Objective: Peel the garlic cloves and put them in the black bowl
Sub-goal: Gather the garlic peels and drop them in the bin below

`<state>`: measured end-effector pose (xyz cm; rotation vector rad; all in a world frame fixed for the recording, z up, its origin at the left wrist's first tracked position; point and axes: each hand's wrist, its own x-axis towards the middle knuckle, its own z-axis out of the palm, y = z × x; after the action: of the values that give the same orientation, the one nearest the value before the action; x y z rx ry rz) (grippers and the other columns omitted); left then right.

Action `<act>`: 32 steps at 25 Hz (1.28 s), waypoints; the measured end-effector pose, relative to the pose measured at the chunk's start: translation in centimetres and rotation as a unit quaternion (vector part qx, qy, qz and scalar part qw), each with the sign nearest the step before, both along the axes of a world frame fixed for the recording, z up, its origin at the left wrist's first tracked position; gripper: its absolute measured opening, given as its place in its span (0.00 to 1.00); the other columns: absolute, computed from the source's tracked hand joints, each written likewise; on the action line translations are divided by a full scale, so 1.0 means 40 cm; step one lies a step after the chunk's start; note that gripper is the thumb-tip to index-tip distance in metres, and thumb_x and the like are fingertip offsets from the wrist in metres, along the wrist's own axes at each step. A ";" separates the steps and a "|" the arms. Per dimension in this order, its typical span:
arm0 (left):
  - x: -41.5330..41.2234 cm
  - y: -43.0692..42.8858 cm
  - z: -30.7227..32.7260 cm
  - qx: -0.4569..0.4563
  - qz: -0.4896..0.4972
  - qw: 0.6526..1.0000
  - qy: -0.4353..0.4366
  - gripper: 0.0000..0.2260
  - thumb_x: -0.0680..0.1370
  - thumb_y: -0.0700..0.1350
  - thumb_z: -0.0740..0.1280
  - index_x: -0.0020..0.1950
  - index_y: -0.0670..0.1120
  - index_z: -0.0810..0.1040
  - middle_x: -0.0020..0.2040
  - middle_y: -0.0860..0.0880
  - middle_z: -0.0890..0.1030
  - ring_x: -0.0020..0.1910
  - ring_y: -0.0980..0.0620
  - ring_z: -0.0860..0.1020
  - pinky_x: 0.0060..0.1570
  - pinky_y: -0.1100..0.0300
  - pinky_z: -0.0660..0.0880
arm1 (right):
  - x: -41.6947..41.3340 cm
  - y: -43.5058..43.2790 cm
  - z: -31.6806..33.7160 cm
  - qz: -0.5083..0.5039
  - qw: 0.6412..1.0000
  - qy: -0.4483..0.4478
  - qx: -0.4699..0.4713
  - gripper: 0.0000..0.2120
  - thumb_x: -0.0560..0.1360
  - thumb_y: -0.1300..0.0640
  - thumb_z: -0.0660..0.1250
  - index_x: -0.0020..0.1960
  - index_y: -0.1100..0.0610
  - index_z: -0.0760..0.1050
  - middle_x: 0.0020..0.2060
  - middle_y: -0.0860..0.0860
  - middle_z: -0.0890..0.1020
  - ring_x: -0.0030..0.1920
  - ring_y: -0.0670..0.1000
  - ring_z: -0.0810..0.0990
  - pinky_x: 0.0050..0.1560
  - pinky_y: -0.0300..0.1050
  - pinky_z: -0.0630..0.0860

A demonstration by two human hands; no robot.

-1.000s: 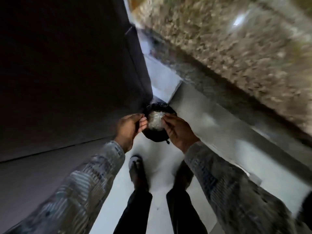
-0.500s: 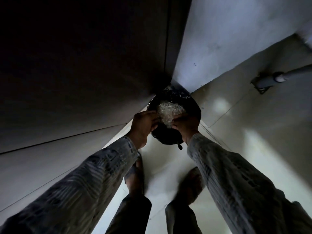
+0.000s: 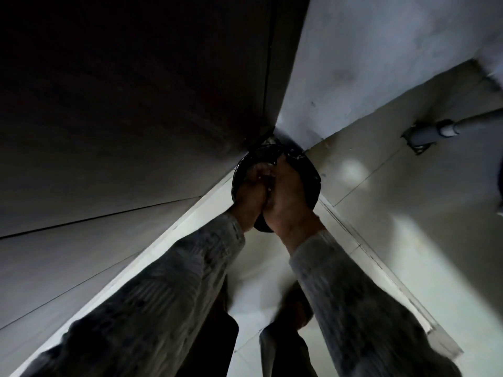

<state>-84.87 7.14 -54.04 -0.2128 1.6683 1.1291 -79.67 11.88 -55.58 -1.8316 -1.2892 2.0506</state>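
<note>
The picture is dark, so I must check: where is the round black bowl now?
In the head view the round black bowl is near the centre, between the left hand and the right hand, before the corner of the dark panel and pale wall.

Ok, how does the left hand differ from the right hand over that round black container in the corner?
The right hand turns its broad back to the camera, lit; the left hand shows narrower and shadowed. The right hand reaches further across the round black container; the left hand sits at its left rim. Both press together, in grey patterned sleeves.
</note>
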 end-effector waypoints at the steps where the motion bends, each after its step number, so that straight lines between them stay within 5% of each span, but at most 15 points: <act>1: -0.019 0.014 0.009 -0.002 -0.013 1.000 0.001 0.10 0.84 0.47 0.64 0.49 0.45 0.81 0.44 0.43 0.85 0.44 0.46 0.85 0.48 0.49 0.84 | -0.001 -0.008 0.003 0.004 0.999 0.029 0.025 0.18 0.84 0.45 0.58 0.60 0.53 0.82 0.55 0.53 0.85 0.57 0.51 0.83 0.65 0.49 0.77; 3: -0.033 0.042 0.047 0.016 0.001 0.998 -0.062 0.15 0.85 0.55 0.61 0.48 0.49 0.80 0.42 0.48 0.83 0.38 0.53 0.82 0.39 0.58 0.80 | 0.017 -0.031 0.003 0.041 0.994 0.059 0.079 0.17 0.86 0.47 0.54 0.66 0.44 0.79 0.65 0.49 0.81 0.67 0.49 0.79 0.68 0.50 0.75; 5: -0.018 0.045 0.100 0.060 0.016 0.988 -0.143 0.25 0.85 0.64 0.53 0.61 0.49 0.83 0.58 0.48 0.84 0.56 0.51 0.82 0.58 0.56 0.78 | 0.052 -0.015 -0.071 0.084 0.993 -0.015 0.087 0.18 0.86 0.50 0.55 0.74 0.49 0.73 0.70 0.51 0.78 0.71 0.52 0.75 0.70 0.50 0.73; 7: -0.001 0.015 0.136 0.082 -0.009 0.986 -0.143 0.34 0.84 0.67 0.45 0.68 0.47 0.81 0.65 0.49 0.83 0.66 0.49 0.79 0.68 0.51 0.73 | 0.077 0.026 -0.092 0.090 0.994 -0.056 0.039 0.19 0.83 0.53 0.61 0.70 0.62 0.75 0.63 0.60 0.80 0.67 0.61 0.78 0.65 0.55 0.77; 9: -0.017 -0.018 0.160 0.093 0.044 0.985 -0.141 0.34 0.85 0.66 0.45 0.70 0.45 0.79 0.62 0.48 0.84 0.59 0.50 0.82 0.56 0.55 0.80 | 0.087 0.047 -0.076 0.087 0.996 -0.022 0.007 0.15 0.83 0.54 0.61 0.62 0.61 0.80 0.57 0.61 0.84 0.61 0.64 0.81 0.61 0.59 0.80; 11: -0.045 -0.034 0.180 0.062 0.108 0.985 -0.119 0.30 0.86 0.63 0.46 0.71 0.46 0.77 0.58 0.50 0.83 0.51 0.54 0.82 0.45 0.59 0.80 | 0.095 0.038 -0.011 0.085 0.996 -0.007 0.007 0.11 0.82 0.47 0.63 0.53 0.45 0.85 0.57 0.54 0.85 0.59 0.57 0.83 0.63 0.58 0.79; 14: -0.050 -0.046 0.268 0.035 0.087 0.994 -0.054 0.23 0.87 0.58 0.51 0.72 0.49 0.77 0.57 0.55 0.81 0.51 0.57 0.78 0.50 0.58 0.72 | 0.128 0.010 0.091 0.083 0.996 0.008 0.021 0.17 0.75 0.37 0.66 0.62 0.37 0.80 0.66 0.49 0.80 0.66 0.54 0.78 0.69 0.60 0.74; 18: -0.015 -0.060 0.458 0.029 0.042 0.999 0.003 0.17 0.85 0.49 0.59 0.70 0.47 0.79 0.56 0.54 0.79 0.50 0.56 0.74 0.42 0.63 0.75 | 0.162 0.012 0.377 0.050 0.998 0.036 0.022 0.24 0.78 0.65 0.67 0.73 0.55 0.74 0.69 0.53 0.77 0.66 0.51 0.75 0.59 0.40 0.75; 20: -0.004 -0.065 0.568 0.043 0.022 0.998 0.035 0.16 0.85 0.47 0.59 0.68 0.45 0.80 0.56 0.52 0.80 0.51 0.54 0.75 0.41 0.65 0.75 | 0.182 0.012 0.520 0.073 0.996 0.043 0.023 0.27 0.76 0.73 0.64 0.74 0.59 0.71 0.71 0.56 0.75 0.68 0.51 0.74 0.62 0.41 0.73; 23: 0.012 -0.079 0.727 0.048 -0.011 0.996 0.069 0.15 0.85 0.45 0.59 0.67 0.45 0.80 0.56 0.51 0.83 0.48 0.58 0.79 0.42 0.65 0.75 | 0.210 -0.003 0.693 0.109 0.990 0.050 0.071 0.33 0.67 0.65 0.68 0.72 0.53 0.73 0.71 0.56 0.75 0.70 0.53 0.74 0.70 0.51 0.72; 26: 0.021 -0.111 0.918 0.079 -0.054 0.990 0.099 0.13 0.85 0.43 0.60 0.64 0.45 0.82 0.52 0.53 0.84 0.43 0.62 0.82 0.36 0.70 0.75 | 0.256 -0.033 0.813 0.137 0.980 0.071 0.124 0.35 0.58 0.56 0.69 0.63 0.34 0.75 0.69 0.52 0.78 0.69 0.54 0.76 0.72 0.60 0.72; 30: 0.029 -0.151 1.142 0.137 -0.105 0.981 0.093 0.12 0.80 0.48 0.64 0.57 0.50 0.86 0.59 0.51 0.85 0.61 0.48 0.81 0.57 0.53 0.77 | 0.311 -0.099 1.120 0.126 0.968 0.040 0.212 0.37 0.68 0.70 0.74 0.71 0.46 0.71 0.69 0.50 0.74 0.70 0.52 0.73 0.73 0.59 0.70; 32: 0.037 -0.160 1.205 0.151 -0.150 0.971 0.105 0.13 0.79 0.50 0.64 0.57 0.53 0.86 0.61 0.50 0.84 0.62 0.47 0.80 0.57 0.51 0.75 | 0.331 -0.126 1.226 0.109 0.968 0.030 0.224 0.37 0.69 0.68 0.76 0.75 0.52 0.70 0.73 0.50 0.73 0.72 0.49 0.71 0.73 0.55 0.71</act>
<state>-83.39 0.76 -5.86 0.3534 1.6181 1.1846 -66.42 6.84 -6.54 -1.4699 -1.8226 1.6948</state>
